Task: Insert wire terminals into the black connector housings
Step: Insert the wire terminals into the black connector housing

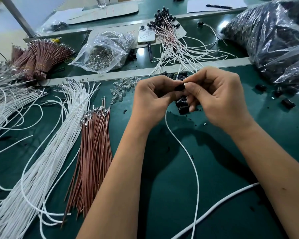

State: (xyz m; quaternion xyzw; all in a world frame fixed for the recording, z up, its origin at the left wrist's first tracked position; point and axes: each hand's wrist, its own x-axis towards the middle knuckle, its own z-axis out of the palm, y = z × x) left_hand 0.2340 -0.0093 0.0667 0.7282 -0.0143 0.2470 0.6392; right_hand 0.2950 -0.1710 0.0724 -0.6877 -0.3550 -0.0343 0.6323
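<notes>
The left hand (150, 95) pinches a black connector housing (179, 87) in its fingers; the right hand (219, 97) grips the white wire (188, 152) at its terminal (184, 84), raised over the tabletop (214, 161). Best keep terminal and cavity aligned, pushing straight. Spare housings (183, 105) lie just beyond.

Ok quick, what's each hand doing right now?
Left hand: closed, pinching a black connector.
Right hand: closed, pinching the metal tip of a white wire.
</notes>
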